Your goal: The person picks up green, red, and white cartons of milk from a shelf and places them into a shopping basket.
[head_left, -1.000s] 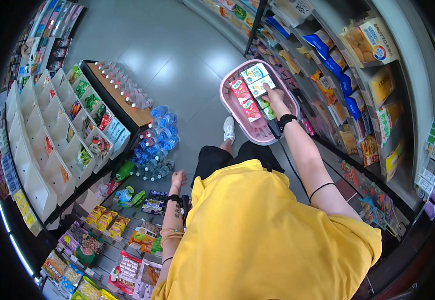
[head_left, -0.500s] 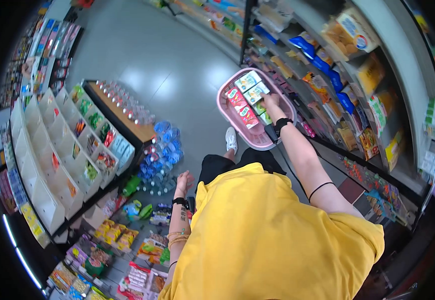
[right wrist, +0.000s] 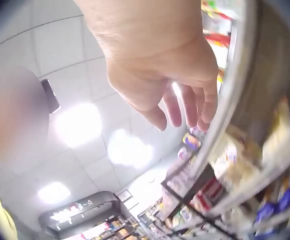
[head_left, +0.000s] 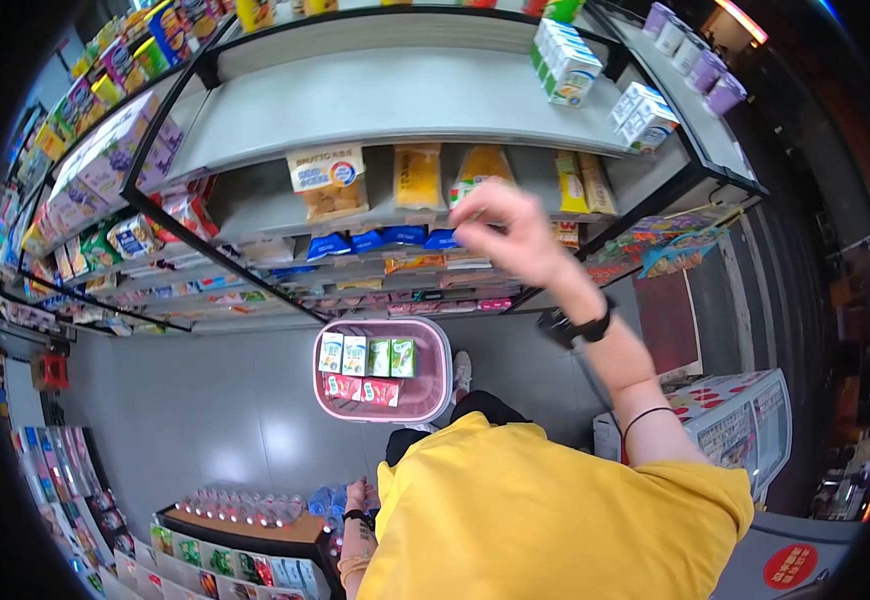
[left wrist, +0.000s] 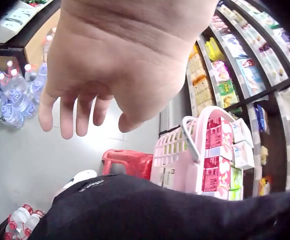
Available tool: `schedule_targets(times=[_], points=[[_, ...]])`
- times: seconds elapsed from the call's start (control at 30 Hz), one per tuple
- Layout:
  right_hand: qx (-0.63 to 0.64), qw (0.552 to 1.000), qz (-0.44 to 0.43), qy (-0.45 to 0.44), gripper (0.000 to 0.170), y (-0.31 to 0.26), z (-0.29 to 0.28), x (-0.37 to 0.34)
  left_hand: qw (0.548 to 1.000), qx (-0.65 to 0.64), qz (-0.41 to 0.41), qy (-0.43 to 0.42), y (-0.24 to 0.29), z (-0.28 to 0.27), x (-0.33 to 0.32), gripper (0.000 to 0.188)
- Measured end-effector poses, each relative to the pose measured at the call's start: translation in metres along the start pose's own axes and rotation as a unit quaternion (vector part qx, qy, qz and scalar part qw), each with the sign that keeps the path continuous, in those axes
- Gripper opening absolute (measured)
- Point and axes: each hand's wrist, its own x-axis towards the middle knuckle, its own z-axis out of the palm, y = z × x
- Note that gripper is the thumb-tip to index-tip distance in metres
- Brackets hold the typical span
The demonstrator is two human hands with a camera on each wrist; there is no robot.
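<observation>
In the head view, the right hand (head_left: 515, 235) is raised in front of the shelf of packaged bread, fingers loosely bent, holding nothing. The right wrist view shows the same hand (right wrist: 160, 85) with relaxed fingers beside a shelf edge. A pink basket (head_left: 435, 375) stands low in front of the shelves, with white cartons (head_left: 354, 354), green cartons (head_left: 402, 357) and red cartons (head_left: 381, 392) inside. Down at the person's side hangs the left hand (head_left: 358, 492); the left wrist view shows this hand (left wrist: 115, 75) empty, its fingers loosely spread, left of the basket (left wrist: 177, 160).
On the upper shelf (head_left: 385, 95) stand a green-and-white carton pack (head_left: 565, 65) and white cartons (head_left: 643, 118). Bottles (head_left: 245, 507) line a wooden ledge behind. A red stool (left wrist: 130, 162) is near the basket, and a glass-topped freezer (head_left: 745, 425) stands at the right.
My right hand has left the cartons in the basket and risen toward the upper shelves. The head view has turned to face the shelving, and the left hand still hangs low.
</observation>
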Motion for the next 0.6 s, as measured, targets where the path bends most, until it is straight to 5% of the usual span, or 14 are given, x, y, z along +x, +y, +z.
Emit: schedule_targets(times=[0.1, 0.2, 0.3, 0.4, 0.6], points=[[-0.27, 0.947, -0.091, 0.147, 0.027, -0.02, -0.092, 0.035, 0.999, 0.042, -0.014, -0.003, 0.047, 0.002, 0.011, 0.042], [-0.443, 0.879, -0.095, 0.147, 0.052, 0.022, -0.171, 0.075, 0.999, 0.036, 0.03, 0.006, 0.081, 0.015, -0.001, 0.039], [-0.582, 0.804, 0.033, 0.12, 0.088, 0.062, -0.199, 0.112, 0.998, 0.016, 0.055, 0.005, 0.093, 0.023, -0.017, 0.038], [-0.618, 0.772, 0.143, 0.055, 0.116, 0.06, -0.202, 0.139, 0.998, -0.015, 0.063, 0.0, 0.078, 0.024, -0.015, 0.039], [-0.571, 0.805, 0.163, 0.0, 0.114, 0.104, -0.224, 0.158, 0.994, -0.088, 0.064, 0.009, 0.027, 0.031, -0.007, 0.039]])
